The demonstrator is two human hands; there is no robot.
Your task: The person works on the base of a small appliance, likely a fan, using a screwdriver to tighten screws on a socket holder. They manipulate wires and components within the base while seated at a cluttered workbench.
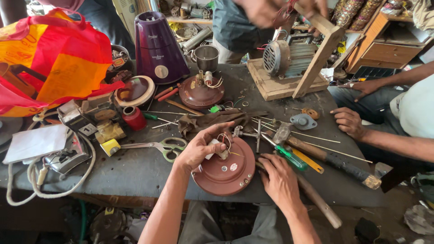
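My left hand [201, 147] curls over the brown round motor cover [224, 169] at the near table [135, 169] edge, fingers and thumb pinched on a small white part [217, 148] with its wires. My right hand [280, 180] lies flat, fingers loosely spread, holding nothing, against the cover's right rim, beside a green screwdriver [289, 156] and a hammer [316, 151]
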